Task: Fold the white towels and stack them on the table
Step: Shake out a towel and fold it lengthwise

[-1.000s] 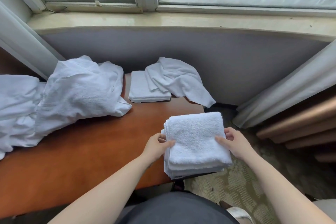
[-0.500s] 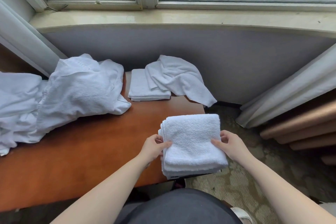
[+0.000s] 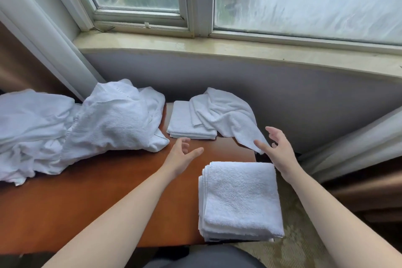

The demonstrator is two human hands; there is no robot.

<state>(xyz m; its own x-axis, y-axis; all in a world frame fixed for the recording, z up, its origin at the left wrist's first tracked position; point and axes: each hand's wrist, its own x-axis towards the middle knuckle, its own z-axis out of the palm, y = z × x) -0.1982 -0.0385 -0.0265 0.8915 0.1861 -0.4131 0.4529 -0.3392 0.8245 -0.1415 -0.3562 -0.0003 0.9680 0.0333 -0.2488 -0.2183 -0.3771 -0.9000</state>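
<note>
Both hands (image 3: pixel 181 156) (image 3: pixel 277 152) lifted off folded stack (image 3: pixel 240 198), fingers spread (empty), stack's right edge overhangs table (image 3: pixel 97 198)

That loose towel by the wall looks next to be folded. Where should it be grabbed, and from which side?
Pinch the loose towel at its drooping corner, which hangs off the table's right edge, coming from the right with the right hand. That corner is free and nearest that open hand; its other end lies over the small folded pile, so lifting from there might disturb the pile.
</note>
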